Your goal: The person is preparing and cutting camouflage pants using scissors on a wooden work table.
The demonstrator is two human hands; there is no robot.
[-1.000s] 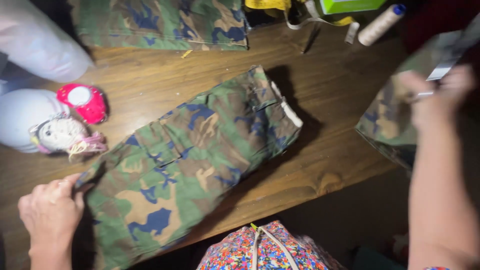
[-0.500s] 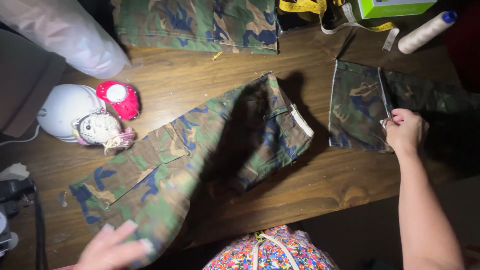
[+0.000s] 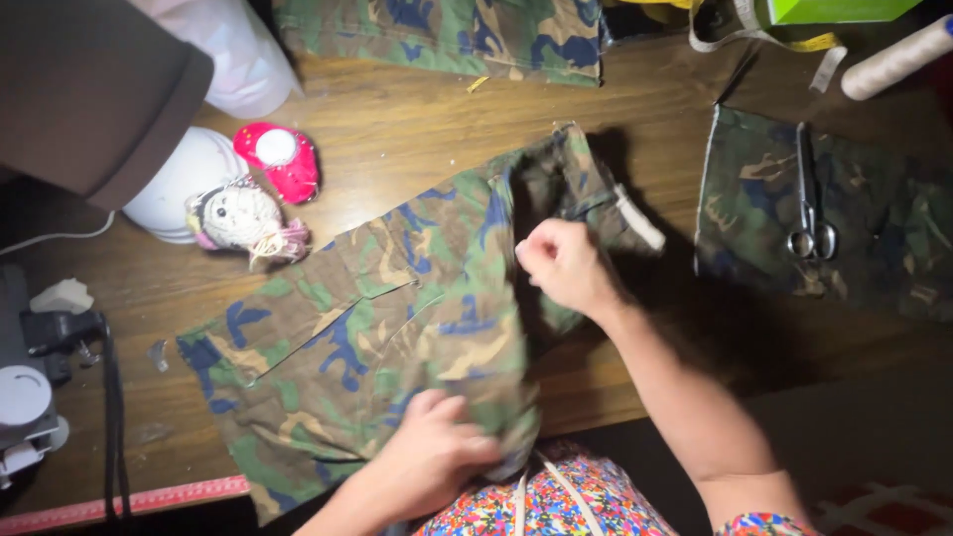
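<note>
A camouflage garment piece (image 3: 377,328) lies spread across the wooden table (image 3: 417,129). My left hand (image 3: 437,447) grips its near edge by the table's front. My right hand (image 3: 566,266) pinches a fold of the same cloth near its upper right end. A second camouflage piece (image 3: 754,208) lies to the right with a pair of metal scissors (image 3: 809,199) resting on it, away from both hands.
A doll-shaped pincushion (image 3: 243,220) and a red round pincushion (image 3: 280,159) sit at the left beside a white dome-shaped object (image 3: 184,179). More camouflage cloth (image 3: 447,35), a measuring tape (image 3: 784,35) and a thread cone (image 3: 898,58) lie at the back. A red ruler (image 3: 129,501) runs along the front edge.
My right hand left the scissors on the right-hand piece and moved left onto the main garment. My left hand came up and took hold of its near edge.
</note>
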